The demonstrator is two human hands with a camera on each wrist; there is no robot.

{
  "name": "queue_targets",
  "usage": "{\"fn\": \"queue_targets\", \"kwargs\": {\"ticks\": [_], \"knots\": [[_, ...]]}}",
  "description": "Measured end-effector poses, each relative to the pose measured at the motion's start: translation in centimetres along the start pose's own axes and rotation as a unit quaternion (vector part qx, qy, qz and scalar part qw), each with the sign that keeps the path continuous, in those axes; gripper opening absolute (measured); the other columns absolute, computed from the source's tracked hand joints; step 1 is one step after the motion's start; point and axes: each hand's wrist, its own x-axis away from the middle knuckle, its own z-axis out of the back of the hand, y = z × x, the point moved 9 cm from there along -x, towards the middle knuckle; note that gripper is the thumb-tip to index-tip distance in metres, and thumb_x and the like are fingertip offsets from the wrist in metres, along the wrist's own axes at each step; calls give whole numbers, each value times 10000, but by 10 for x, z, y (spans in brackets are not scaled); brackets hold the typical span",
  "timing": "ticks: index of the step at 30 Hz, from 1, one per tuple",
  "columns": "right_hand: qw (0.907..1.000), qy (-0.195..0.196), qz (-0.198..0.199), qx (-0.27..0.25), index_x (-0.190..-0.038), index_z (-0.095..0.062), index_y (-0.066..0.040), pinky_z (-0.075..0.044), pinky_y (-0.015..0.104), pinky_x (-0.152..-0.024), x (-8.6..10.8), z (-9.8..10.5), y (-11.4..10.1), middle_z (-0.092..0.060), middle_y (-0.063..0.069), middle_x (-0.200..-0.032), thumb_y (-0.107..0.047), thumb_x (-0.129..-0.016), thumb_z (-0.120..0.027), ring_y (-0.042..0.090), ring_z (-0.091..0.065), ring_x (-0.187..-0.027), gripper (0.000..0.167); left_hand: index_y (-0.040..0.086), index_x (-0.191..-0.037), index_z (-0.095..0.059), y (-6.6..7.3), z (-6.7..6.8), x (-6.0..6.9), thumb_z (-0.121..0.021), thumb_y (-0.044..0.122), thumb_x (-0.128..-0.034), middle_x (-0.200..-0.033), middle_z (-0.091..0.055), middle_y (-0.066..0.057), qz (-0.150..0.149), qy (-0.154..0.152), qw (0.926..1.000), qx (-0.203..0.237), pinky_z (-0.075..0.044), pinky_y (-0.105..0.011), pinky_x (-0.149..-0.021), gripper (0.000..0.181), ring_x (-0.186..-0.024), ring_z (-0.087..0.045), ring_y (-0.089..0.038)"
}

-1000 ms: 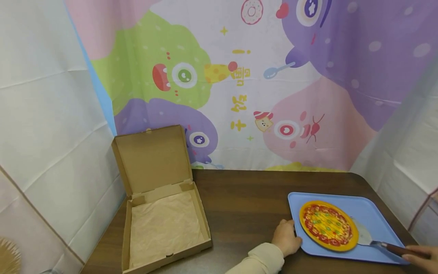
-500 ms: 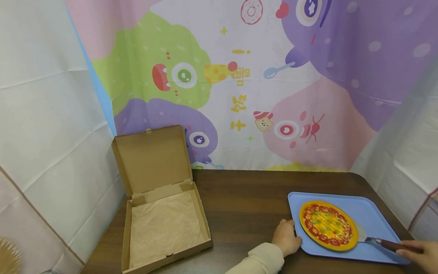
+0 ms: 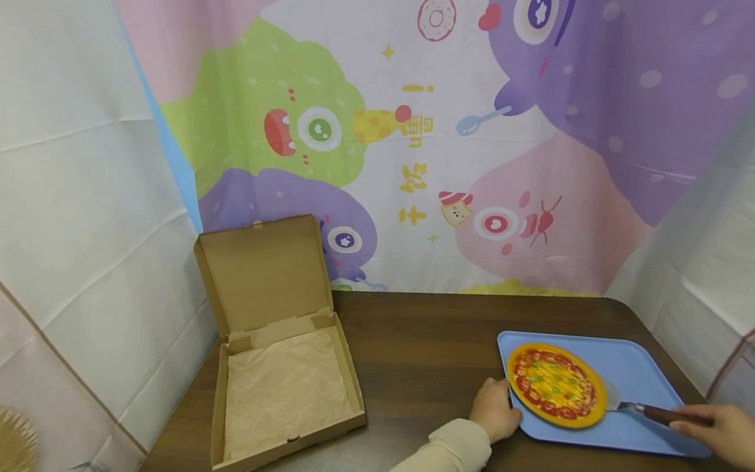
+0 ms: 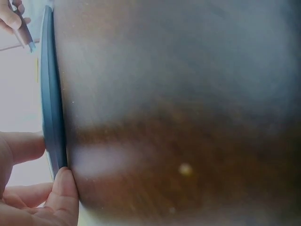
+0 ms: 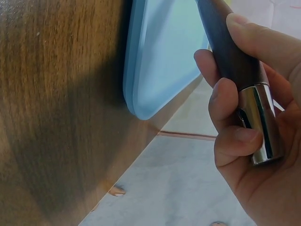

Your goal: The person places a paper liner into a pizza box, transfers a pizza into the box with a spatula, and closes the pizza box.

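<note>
A toy-like pizza (image 3: pixel 556 385) with an orange crust lies toward the left side of a blue tray (image 3: pixel 643 373). Under its right edge reaches the metal blade of a pizza server (image 3: pixel 665 414). My right hand (image 3: pixel 722 432) grips the server's dark handle; in the right wrist view the fingers curl round its metal-capped end (image 5: pixel 261 125). At the tray's front left edge, my left hand (image 3: pixel 494 410) pinches the rim, thumb and fingers on either side of it in the left wrist view. Most of the blade is hidden beneath the pizza.
On the left of the dark wooden table (image 3: pixel 413 347) stands an open cardboard pizza box (image 3: pixel 289 387), lined with brown paper, its lid (image 3: pixel 265 275) raised. A printed cloth (image 3: pixel 377 151) hangs behind the table. Part of a brown fringed object (image 3: pixel 14 439) shows at far left.
The right hand and server have moved left, the blade pushing farther under the pizza. The pizza has shifted slightly left, toward the tray's left rim. My left hand stays on the tray.
</note>
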Motion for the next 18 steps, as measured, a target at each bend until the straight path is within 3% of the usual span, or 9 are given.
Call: {"fn": "queue_targets", "kwargs": {"ticks": [18], "knots": [[9997, 149, 112, -142, -944, -704, 141, -335, 213, -534, 1, 0, -3, -684, 201, -804, -192, -746, -818, -19, -382, -601, 404, 165, -1200, -670, 0, 1, 1, -784, 180, -750, -939, -572, 1, 180, -78, 9997, -131, -508, -254, -793, 464, -847, -586, -129]]}}
